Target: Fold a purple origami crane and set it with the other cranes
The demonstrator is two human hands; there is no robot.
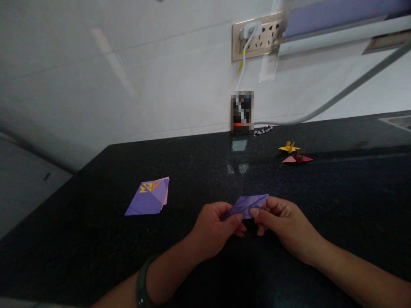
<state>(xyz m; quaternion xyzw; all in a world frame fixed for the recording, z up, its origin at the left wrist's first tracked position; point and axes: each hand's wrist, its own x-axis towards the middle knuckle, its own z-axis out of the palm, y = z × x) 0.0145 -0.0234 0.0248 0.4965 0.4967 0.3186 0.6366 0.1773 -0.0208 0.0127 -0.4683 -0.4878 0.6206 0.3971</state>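
A small piece of folded purple origami paper (pixel 247 204) is held just above the dark countertop, between my two hands. My left hand (pixel 216 224) pinches its left side, thumb on top and fingers beneath. At its right side, my right hand (pixel 282 220) grips the paper with the thumb pressed on the near edge. Creases run across the purple face. To the left lies a stack of origami sheets (pixel 149 199), purple with a yellow and orange print on top and pink showing under it. The lower fingers of both hands are partly hidden by the paper.
A yellow paper crane (pixel 289 147) and a red-pink paper crane (pixel 297 159) stand at the back right of the black countertop (pixel 192 171). Against the wall leans a pixelated device (pixel 242 112), with a white cable running up to a socket panel (pixel 258 36). A grey hose (pixel 346 90) curves along the right.
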